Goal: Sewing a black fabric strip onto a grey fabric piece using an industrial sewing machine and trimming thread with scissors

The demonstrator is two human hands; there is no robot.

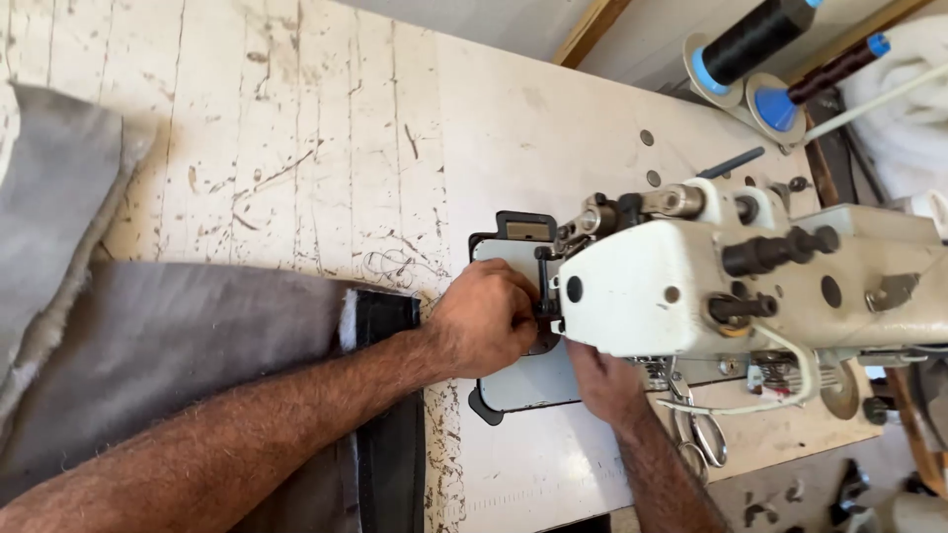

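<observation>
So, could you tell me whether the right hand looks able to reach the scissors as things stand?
Probably yes: the scissors lie uncovered on the table just beside the right hand, with nothing between them, though the hand is tucked under the sewing machine.

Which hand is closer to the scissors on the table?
Right. The right hand is under the machine head, just left of the scissors; the left hand is farther left, at the needle area.

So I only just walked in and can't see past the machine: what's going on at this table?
A person has both hands at the needle end of a cream-white industrial sewing machine. The left hand is bunched at the needle area over the metal plate; the right hand reaches under the machine head. Grey fabric with a black edge strip lies on the scratched white table, under the left forearm. Small scissors lie by the right wrist.
</observation>
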